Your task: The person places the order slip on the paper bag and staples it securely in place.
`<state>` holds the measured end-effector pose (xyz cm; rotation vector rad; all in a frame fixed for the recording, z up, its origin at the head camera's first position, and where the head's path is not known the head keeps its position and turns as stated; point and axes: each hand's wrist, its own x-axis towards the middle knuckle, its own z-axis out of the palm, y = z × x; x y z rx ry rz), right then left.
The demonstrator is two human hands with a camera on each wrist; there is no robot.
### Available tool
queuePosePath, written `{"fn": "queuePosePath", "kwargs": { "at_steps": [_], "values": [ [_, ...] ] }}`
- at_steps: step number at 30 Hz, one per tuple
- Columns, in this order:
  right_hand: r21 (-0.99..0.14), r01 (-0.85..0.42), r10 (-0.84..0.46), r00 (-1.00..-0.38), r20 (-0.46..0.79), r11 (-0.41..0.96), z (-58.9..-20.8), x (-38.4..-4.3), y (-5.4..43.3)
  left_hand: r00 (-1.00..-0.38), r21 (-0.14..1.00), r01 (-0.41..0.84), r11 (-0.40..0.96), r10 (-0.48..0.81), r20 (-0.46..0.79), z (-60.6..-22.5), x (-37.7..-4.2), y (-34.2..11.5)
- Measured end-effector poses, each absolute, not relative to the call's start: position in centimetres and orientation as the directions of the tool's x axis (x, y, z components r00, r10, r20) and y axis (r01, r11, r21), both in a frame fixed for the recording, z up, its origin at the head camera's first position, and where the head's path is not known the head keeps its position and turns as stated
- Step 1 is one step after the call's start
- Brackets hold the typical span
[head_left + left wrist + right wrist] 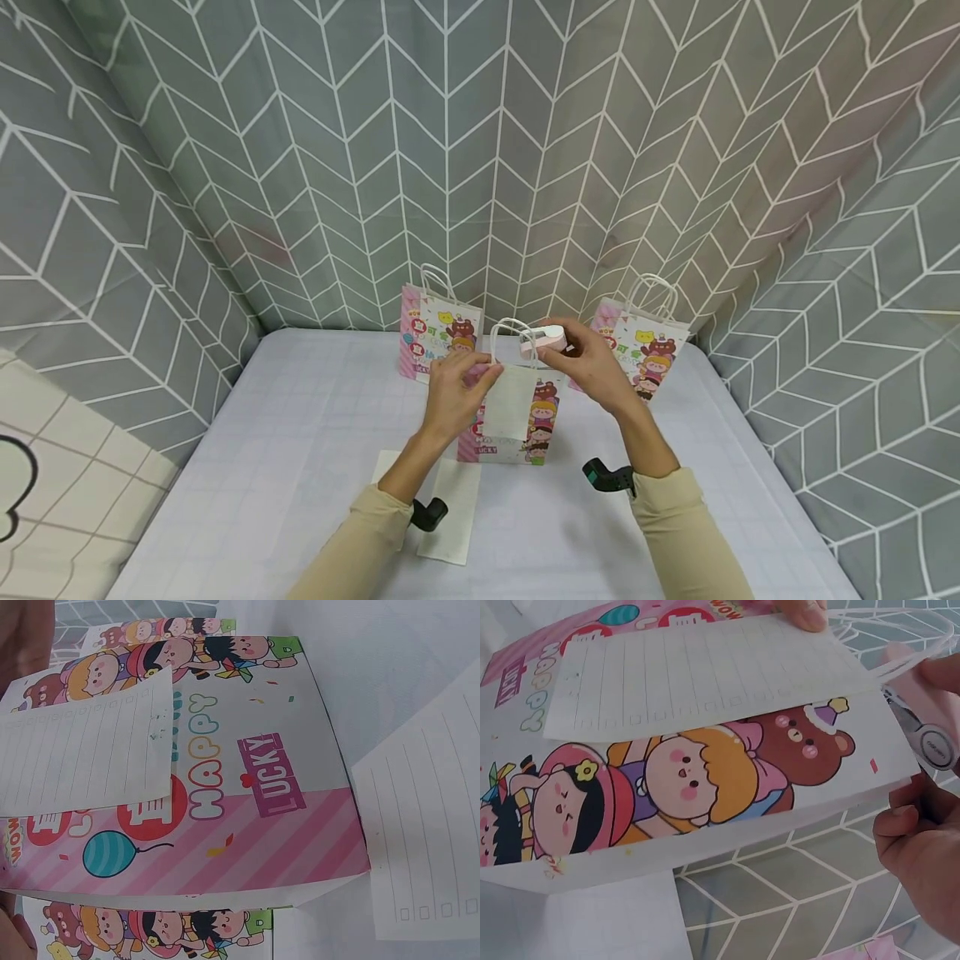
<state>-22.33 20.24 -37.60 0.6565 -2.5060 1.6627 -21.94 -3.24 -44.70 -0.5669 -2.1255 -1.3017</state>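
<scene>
A paper gift bag [546,417] with cartoon figures stands upright at the table's middle, its white handles raised. Against its front, at the top edge, lies a lined paper slip [506,408] with small checkboxes. My left hand [448,396] pinches the slip and the bag's top edge at the left; in the right wrist view a fingertip [810,613] presses on the slip. In my right hand [596,367] is a small pink-and-white stapler [551,340], held beside the handles at the bag's upper right. Fingers partly hide the stapler [930,712] in the right wrist view.
Two matching gift bags stand behind, one at the back left [438,329] and one at the back right [637,350]. Loose lined slips [453,508] lie on the white tabletop [300,417] near my left forearm. Patterned grey curtains [465,150] surround the table.
</scene>
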Motion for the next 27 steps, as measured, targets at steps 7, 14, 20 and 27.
{"fn": "queuePosePath", "kwargs": {
  "at_steps": [7,14,20,27],
  "values": [
    [-0.88,-0.361,-0.368,-0.899,0.239,0.31,-37.3,-22.8,19.7,-0.731,0.639,0.622,0.453,0.044,0.681,-44.7,-21.9,-3.2],
    [-0.833,-0.39,-0.415,-0.883,0.219,0.391,-36.5,-22.7,19.8,-0.722,0.627,0.635,0.451,0.057,0.69,-44.5,-22.1,-2.8],
    [-0.729,-0.474,-0.453,-0.856,0.25,0.494,-35.6,-22.2,19.4,-0.728,0.624,0.624,0.47,0.061,0.683,-44.4,-22.1,-2.7],
    [-0.667,-0.52,-0.479,-0.836,0.268,0.533,-35.2,-22.0,18.7,-0.719,0.614,0.636,0.468,0.068,0.692,-44.3,-22.2,-2.8]
  ]
}}
